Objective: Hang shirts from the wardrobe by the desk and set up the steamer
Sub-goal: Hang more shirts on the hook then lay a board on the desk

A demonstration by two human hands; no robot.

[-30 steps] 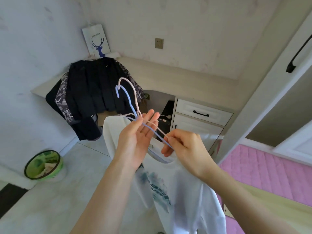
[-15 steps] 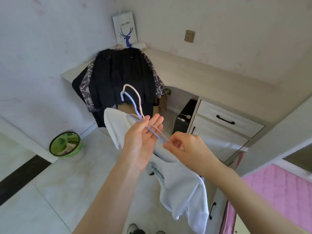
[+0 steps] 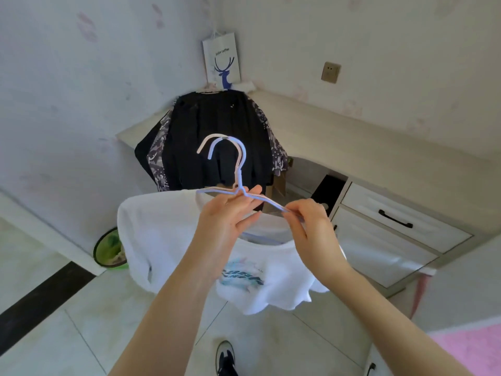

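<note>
I hold two thin hangers together, a blue one [image 3: 242,161] and a pink one [image 3: 204,144], hooks pointing up. A white T-shirt [image 3: 162,234] with a blue print hangs from them below my hands. My left hand [image 3: 227,218] grips the hangers at the neck under the hooks. My right hand [image 3: 309,226] pinches their right shoulder arm. Behind, several dark shirts [image 3: 217,137] hang in front of the pale corner desk [image 3: 352,142].
A white paper bag with a blue deer [image 3: 221,61] stands on the desk corner. A wall socket [image 3: 330,72] is above the desk. Drawers [image 3: 401,221] sit at right, a green bin [image 3: 108,249] at lower left, a pink mat [image 3: 471,351] at lower right, my shoe [image 3: 226,358] below.
The view has swung left and closer to the desk. The hangers and white shirt have turned flatter toward me, and both hands keep their hold.
</note>
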